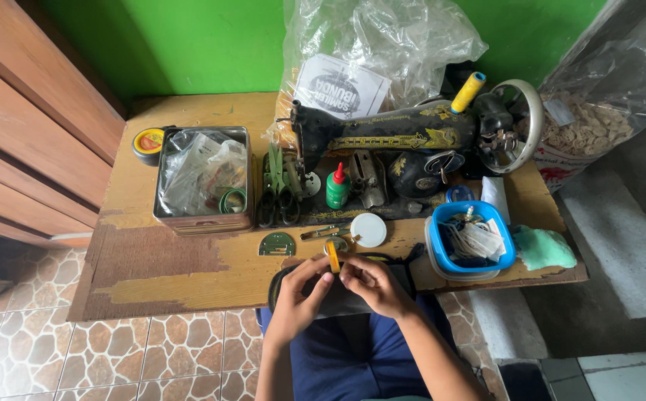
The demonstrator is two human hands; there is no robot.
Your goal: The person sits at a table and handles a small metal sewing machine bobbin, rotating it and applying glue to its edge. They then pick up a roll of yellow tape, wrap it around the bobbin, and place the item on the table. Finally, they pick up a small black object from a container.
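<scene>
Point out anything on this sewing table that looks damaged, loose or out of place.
The wooden tabletop is damaged: its yellow paint has worn off in broad brown patches at the left front. A green metal plate and a white round lid lie loose in front of the black sewing machine. Nothing looks spilled.

A small home sewing workshop, it seems: an old black sewing machine [412, 137] sits on a worn wooden bench [182, 271], with scissors [277, 194], a tin of notions [202, 180], a yellow thread spool [468, 91] and an oil bottle [337, 187], over patterned floor tiles [115, 353].
</scene>
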